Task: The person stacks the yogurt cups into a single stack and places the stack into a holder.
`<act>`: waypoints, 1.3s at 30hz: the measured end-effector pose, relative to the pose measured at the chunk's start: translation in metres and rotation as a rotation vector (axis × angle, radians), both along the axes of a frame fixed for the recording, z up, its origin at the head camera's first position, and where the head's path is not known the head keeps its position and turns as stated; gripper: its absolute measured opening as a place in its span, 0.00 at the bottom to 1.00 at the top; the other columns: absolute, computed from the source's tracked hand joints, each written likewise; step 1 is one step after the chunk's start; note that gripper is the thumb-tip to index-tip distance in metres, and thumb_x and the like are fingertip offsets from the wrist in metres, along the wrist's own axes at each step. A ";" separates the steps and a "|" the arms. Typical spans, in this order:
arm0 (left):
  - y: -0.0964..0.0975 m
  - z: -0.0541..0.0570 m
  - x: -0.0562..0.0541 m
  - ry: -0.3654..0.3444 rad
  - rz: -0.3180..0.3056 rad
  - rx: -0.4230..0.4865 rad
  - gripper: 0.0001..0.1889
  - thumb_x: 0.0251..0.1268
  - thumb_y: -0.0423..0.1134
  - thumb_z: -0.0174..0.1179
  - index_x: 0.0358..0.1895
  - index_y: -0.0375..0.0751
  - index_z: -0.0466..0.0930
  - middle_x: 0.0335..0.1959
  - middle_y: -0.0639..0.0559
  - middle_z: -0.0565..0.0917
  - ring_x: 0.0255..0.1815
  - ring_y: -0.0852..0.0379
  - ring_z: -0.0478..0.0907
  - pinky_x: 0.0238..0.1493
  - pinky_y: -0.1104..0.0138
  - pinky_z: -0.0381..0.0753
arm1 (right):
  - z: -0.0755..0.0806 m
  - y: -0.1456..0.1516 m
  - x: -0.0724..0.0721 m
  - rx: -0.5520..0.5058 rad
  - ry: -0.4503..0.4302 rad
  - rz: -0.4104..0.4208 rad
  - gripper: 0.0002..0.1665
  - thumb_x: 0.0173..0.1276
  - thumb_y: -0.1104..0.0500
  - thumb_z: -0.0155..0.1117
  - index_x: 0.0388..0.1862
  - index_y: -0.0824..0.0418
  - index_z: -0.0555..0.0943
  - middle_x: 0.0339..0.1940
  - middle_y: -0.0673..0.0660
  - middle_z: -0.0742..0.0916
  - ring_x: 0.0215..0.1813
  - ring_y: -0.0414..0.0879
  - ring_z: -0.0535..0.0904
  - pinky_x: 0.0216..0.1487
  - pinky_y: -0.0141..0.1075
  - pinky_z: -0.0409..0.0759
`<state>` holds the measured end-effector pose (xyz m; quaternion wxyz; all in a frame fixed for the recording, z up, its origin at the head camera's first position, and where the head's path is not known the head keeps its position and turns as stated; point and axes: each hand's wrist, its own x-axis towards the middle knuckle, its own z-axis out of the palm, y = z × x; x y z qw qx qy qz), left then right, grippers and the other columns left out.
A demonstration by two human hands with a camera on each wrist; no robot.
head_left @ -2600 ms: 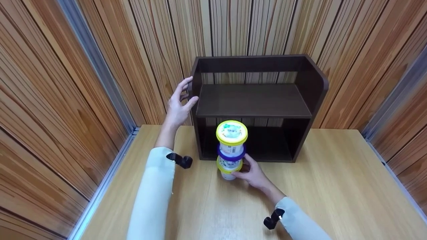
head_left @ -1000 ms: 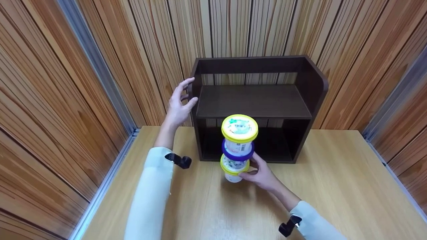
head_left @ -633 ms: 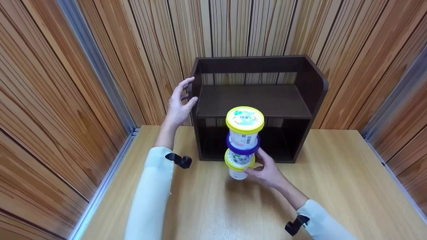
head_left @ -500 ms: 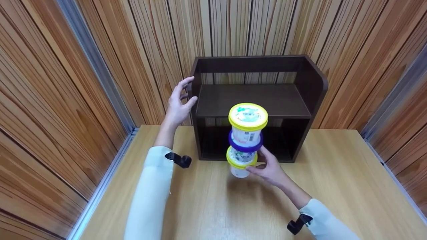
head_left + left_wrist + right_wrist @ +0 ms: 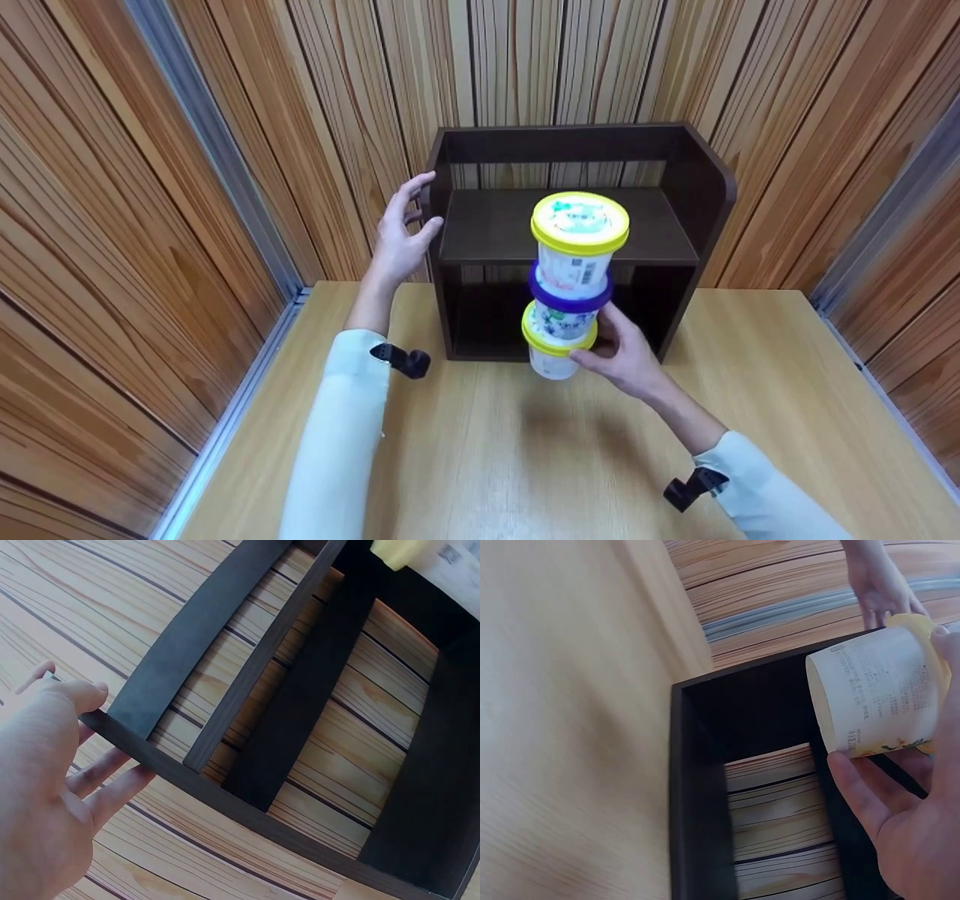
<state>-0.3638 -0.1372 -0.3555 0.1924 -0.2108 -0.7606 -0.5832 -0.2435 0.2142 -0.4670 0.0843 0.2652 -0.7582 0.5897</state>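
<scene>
Three white lidded plastic tubs stand in a stack: the top tub (image 5: 577,244) has a yellow lid, the middle tub (image 5: 564,319) a purple one, and the bottom tub (image 5: 553,364) a yellow one. My right hand (image 5: 626,356) grips the bottom tub from the right, thumb at its lid. The stack hangs above the table in front of a dark brown two-level shelf (image 5: 517,225), leaning slightly. My left hand (image 5: 401,232) holds the shelf's left side panel; in the left wrist view the thumb lies over the panel's edge (image 5: 172,769) and the fingers along its outer face.
The shelf stands at the back of a light wooden table (image 5: 465,450). Wood-plank walls (image 5: 525,60) close in behind and at both sides, with metal strips (image 5: 225,157) at the corners. A black wrist camera (image 5: 405,361) sits on each sleeve.
My right hand has lifted the tub stack off the table and carried it up and to the right, so its top overlaps the upper shelf board. My left hand has stayed at the side panel.
</scene>
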 end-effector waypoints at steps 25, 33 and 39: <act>-0.002 -0.002 0.000 -0.011 0.005 -0.016 0.34 0.79 0.23 0.62 0.84 0.43 0.71 0.88 0.42 0.69 0.89 0.41 0.65 0.87 0.48 0.73 | 0.069 0.007 -0.016 -0.034 0.057 -0.145 0.42 0.72 0.75 0.72 0.83 0.68 0.71 0.63 0.41 0.91 0.59 0.38 0.90 0.42 0.35 0.95; -0.004 -0.003 -0.002 -0.017 0.013 -0.011 0.34 0.79 0.23 0.62 0.84 0.44 0.71 0.88 0.43 0.70 0.89 0.42 0.66 0.87 0.48 0.74 | 0.089 0.006 -0.029 -0.073 0.034 -0.181 0.36 0.73 0.73 0.71 0.79 0.64 0.75 0.59 0.41 0.92 0.54 0.41 0.91 0.38 0.38 0.95; -0.006 -0.002 -0.002 -0.020 0.018 -0.013 0.34 0.79 0.23 0.63 0.84 0.44 0.71 0.88 0.44 0.70 0.88 0.42 0.66 0.87 0.48 0.74 | 0.100 0.006 -0.040 -0.086 0.008 -0.187 0.35 0.76 0.72 0.70 0.79 0.63 0.74 0.60 0.42 0.92 0.52 0.40 0.92 0.38 0.38 0.95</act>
